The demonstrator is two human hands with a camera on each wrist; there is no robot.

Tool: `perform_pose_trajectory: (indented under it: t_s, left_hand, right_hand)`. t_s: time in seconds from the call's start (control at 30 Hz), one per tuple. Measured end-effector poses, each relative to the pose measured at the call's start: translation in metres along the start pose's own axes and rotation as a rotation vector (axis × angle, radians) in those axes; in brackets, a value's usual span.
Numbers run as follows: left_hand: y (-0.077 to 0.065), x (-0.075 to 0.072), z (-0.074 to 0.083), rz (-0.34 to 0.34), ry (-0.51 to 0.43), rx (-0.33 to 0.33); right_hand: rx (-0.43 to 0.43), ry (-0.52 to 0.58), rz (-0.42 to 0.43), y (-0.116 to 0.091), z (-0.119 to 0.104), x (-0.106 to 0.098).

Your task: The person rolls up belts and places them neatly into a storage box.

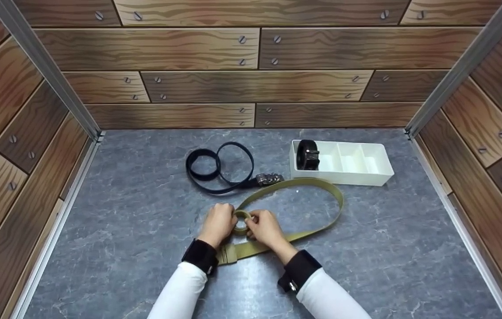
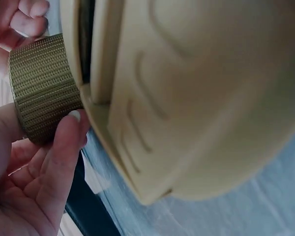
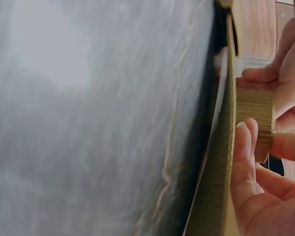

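Left hand: the left hand (image 1: 218,225) is at the left side of the rolled end (image 1: 240,232), knuckles up and back of the hand to the head camera, fingers curled in and clamped on the webbing.
Left arm: the forearm angles up and inward from the lower edge, with a black wristband (image 1: 199,255) over the end of a white sleeve.
Right hand: the right hand (image 1: 266,227) comes from the opposite side, thumb and fingers bent together, pinching the same roll.
Right arm: it slants inward from the lower right, its own band at the wrist, crossing above the strap.
Olive belt: the olive belt (image 1: 313,180) lies on the grey surface (image 1: 136,230), its rolled end between both hands, a wide loop running right and back under the right wrist to the buckle (image 1: 228,254) beside the left wrist.
Beyond the hands: a loosely looped black belt (image 1: 220,191) with a metallic buckle (image 1: 270,179); to its right, a white tray (image 1: 344,177) with a coiled dark belt (image 1: 305,155) in its left compartment.
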State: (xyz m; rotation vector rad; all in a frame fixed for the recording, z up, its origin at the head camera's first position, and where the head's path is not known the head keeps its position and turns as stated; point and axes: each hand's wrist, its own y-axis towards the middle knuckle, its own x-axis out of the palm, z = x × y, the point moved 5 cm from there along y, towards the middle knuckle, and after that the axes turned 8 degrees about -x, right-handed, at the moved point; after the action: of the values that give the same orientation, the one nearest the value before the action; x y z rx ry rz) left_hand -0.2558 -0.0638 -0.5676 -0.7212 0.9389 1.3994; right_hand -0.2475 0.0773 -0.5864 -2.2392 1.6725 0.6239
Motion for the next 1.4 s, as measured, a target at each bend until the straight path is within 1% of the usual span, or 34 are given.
perform_pose_trajectory:
  t_s: [0.07,0.13,0.23,0.27,0.33,0.37,0.43,0.53,0.6,0.63,0.7,0.83,0.87,0.93,1.07,1.13,1.3,1.4]
  left_hand:
    - [0.001,0.001,-0.001,-0.016,-0.023,0.006]
    - [0.001,0.002,-0.002,-0.038,-0.054,0.016]
    - [0.002,0.005,-0.003,-0.08,-0.094,0.025]
    - [0.001,0.006,-0.003,-0.09,-0.097,0.025]
    - [0.001,0.007,-0.002,-0.096,-0.082,0.021]
    - [0.001,0.008,-0.001,-0.09,-0.064,0.018]
    - [0.001,0.008,0.0,-0.068,-0.017,0.002]
    - [0.001,0.007,0.003,-0.024,0.046,-0.004]
    - [0.0,0.007,0.004,-0.014,0.065,-0.001]
    - [0.001,0.007,0.004,-0.014,0.069,0.004]
    - [0.001,0.007,0.005,-0.022,0.065,0.017]
    - [-0.001,0.008,0.005,-0.03,0.04,0.039]
    - [-0.001,0.008,0.005,-0.025,0.033,0.044]
    - [-0.002,0.008,0.006,-0.009,0.024,0.053]
    - [-0.003,0.007,0.008,0.009,0.025,0.062]
    - [-0.002,0.006,0.009,-0.004,0.026,0.057]
    - [0.001,0.005,0.011,-0.044,0.009,0.053]
    - [0.002,0.007,0.013,-0.04,0.022,0.067]
  right_hand:
    - [0.024,0.01,0.004,-0.001,0.002,0.0]
    - [0.024,-0.028,-0.002,-0.001,0.003,0.0]
    - [-0.058,-0.131,-0.015,0.0,0.001,-0.002]
    - [-0.098,-0.17,-0.015,0.0,-0.001,-0.003]
    - [-0.154,-0.225,-0.004,0.0,-0.004,-0.004]
    - [-0.169,-0.232,0.006,-0.001,-0.005,-0.005]
    - [-0.14,-0.198,0.02,-0.001,-0.004,-0.006]
    - [-0.041,-0.076,0.025,-0.002,-0.001,-0.005]
    - [0.006,-0.024,0.024,-0.003,0.001,-0.005]
    - [0.012,-0.022,0.021,-0.003,0.001,-0.005]
    - [-0.005,-0.076,0.014,-0.002,0.0,-0.005]
    - [-0.092,-0.252,0.011,-0.001,-0.004,-0.008]
    - [-0.103,-0.273,0.013,-0.002,-0.004,-0.008]
    - [-0.11,-0.271,0.022,-0.003,-0.005,-0.009]
    - [-0.093,-0.218,0.043,-0.007,-0.004,-0.008]
    - [-0.104,-0.233,0.049,-0.008,-0.003,-0.007]
    - [-0.162,-0.309,0.057,-0.01,-0.003,-0.006]
    - [-0.165,-0.297,0.065,-0.01,-0.002,-0.008]
